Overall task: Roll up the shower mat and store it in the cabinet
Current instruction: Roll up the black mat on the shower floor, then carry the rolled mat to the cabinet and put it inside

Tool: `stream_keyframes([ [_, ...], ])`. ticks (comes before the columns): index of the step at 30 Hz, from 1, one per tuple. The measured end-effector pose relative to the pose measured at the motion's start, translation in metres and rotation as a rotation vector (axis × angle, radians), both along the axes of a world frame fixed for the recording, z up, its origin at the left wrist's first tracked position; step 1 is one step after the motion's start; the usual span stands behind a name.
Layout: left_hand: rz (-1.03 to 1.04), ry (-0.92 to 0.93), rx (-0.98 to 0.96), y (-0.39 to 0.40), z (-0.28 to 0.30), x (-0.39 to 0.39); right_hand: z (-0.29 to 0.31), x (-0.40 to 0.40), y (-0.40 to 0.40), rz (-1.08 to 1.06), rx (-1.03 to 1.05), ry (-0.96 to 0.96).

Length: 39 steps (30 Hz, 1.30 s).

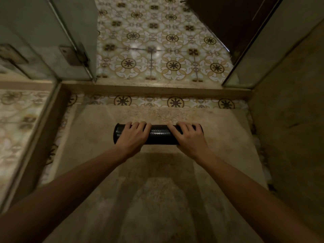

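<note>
The black shower mat (158,134) lies on the beige shower floor as a tight horizontal roll with a fine textured surface. My left hand (134,136) grips the roll's left part, fingers curled over its top. My right hand (188,137) grips the right part the same way. Only the roll's middle and its two ends show between and beside my hands. No cabinet is in view.
A raised stone threshold (157,89) crosses just beyond the mat. Past it lies a patterned tile floor (157,41). Glass shower panels with a metal hinge (73,55) stand at left, another glass panel (254,55) at right, and a dark door (228,20) at far right.
</note>
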<state>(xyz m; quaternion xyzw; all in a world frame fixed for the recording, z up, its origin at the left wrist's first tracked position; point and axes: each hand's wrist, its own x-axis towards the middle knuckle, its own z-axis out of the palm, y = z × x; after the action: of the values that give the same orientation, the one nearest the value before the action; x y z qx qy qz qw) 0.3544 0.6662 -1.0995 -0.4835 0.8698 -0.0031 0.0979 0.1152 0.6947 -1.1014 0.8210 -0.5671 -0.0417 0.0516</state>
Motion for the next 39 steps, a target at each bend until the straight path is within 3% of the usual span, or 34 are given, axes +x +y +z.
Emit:
stream_keyframes([
  [4, -0.014, 0.008, 0.066, 0.028, 0.072, 0.0, 0.076, 0.001, 0.03, -0.014, 0.153, 0.011],
  [11, 0.109, 0.142, 0.211, 0.073, 0.231, -0.004, 0.228, -0.001, 0.076, 0.001, 0.22, 0.032],
  [25, 0.13, 0.182, 0.17, 0.113, 0.493, -0.002, 0.491, -0.001, 0.102, 0.034, 0.284, 0.034],
  [31, 0.212, 0.172, 0.21, 0.122, 0.561, -0.006, 0.559, -0.005, 0.093, 0.096, 0.298, 0.033],
  [39, 0.246, 0.157, 0.193, 0.092, 0.594, -0.012, 0.6, -0.013, 0.053, 0.14, 0.318, 0.056],
])
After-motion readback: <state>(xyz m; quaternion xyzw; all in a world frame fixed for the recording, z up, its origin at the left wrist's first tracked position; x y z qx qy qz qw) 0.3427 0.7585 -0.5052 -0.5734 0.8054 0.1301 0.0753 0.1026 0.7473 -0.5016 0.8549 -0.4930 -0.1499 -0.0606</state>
